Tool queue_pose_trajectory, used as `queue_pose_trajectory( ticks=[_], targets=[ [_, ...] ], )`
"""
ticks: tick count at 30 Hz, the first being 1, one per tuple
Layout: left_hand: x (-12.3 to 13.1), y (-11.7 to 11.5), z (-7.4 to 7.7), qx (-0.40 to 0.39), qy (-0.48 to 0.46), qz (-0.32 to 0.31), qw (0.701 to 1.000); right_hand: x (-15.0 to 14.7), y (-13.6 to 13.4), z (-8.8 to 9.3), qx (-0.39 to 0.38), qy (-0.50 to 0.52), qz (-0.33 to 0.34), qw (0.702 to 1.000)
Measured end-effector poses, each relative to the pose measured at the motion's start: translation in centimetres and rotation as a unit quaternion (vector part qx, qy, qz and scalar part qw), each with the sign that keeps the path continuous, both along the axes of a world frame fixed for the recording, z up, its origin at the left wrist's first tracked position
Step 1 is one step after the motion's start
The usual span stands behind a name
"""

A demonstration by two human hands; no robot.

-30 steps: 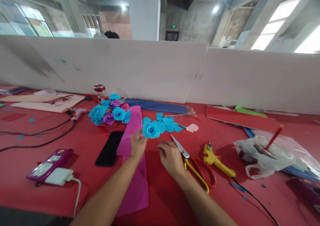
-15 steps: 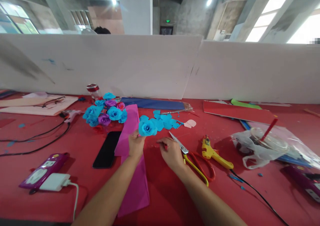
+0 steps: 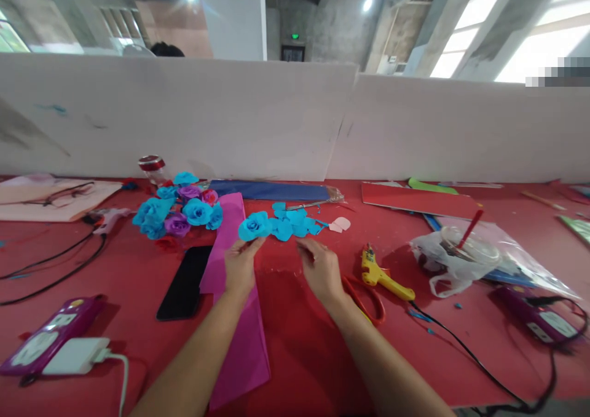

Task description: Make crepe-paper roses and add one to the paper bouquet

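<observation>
Your left hand (image 3: 239,264), at the centre of the frame, has its fingers pinched beneath a blue paper flower (image 3: 255,226), which sits just above them. Your right hand (image 3: 321,272), right of centre, has its fingers loosely curled; you cannot tell from here whether anything is between them.

Blue paper petals (image 3: 295,223) lie just right of the flower, with two pale pink pieces (image 3: 340,224) beyond. Your right wrist covers part of the scissors (image 3: 374,291), leaving the red handle in view. A yellow glue gun (image 3: 385,277) lies right of them, its cord running to the lower right. Magenta paper (image 3: 239,355) passes under your left arm, beside a dark phone (image 3: 185,281). The flower bunch (image 3: 177,211) stands at centre left, before a red-lidded jar (image 3: 152,166). A bagged cup (image 3: 449,260) crowds the right side; a purple power strip (image 3: 50,337) fills the lower left.

At upper centre, the green lit sign (image 3: 295,36) is too small to read.
</observation>
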State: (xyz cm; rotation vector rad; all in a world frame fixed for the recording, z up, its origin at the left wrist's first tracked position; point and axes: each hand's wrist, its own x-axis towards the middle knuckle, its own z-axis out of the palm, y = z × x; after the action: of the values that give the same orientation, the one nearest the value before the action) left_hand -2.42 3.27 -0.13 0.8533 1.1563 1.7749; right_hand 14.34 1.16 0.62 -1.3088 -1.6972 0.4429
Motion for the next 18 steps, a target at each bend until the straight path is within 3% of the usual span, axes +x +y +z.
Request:
queue_pose_trajectory(
  ticks=[3, 5, 7, 10, 14, 18],
  targets=[
    [-0.6, 0.4, -0.2, -0.020, -0.037, 0.024, 0.999, 2.2, 1.5, 2.0, -0.046, -0.015, -0.093, 0.995],
    [-0.9, 0.6, -0.3, -0.021, -0.050, 0.038, 0.998, 2.9, 2.8, 3.4, -0.077, -0.098, -0.152, 0.980],
    [-1.1, 0.6, -0.4, -0.019, -0.058, 0.041, 0.997, 2.6, 4.5, 4.0, -0.112, -0.174, -0.138, 0.969],
    [-1.1, 0.6, -0.4, -0.022, -0.064, 0.025, 0.997, 0.5, 7.3, 3.5, -0.166, -0.224, -0.075, 0.957],
    [-1.1, 0.6, -0.3, -0.008, -0.071, 0.005, 0.997, -2.6, 9.9, 1.4, -0.212, -0.246, -0.105, 0.940],
    [-0.9, 0.6, -0.1, -0.001, -0.081, -0.002, 0.997, -3.1, 10.4, 0.2, -0.208, -0.228, -0.115, 0.944]
  ],
)
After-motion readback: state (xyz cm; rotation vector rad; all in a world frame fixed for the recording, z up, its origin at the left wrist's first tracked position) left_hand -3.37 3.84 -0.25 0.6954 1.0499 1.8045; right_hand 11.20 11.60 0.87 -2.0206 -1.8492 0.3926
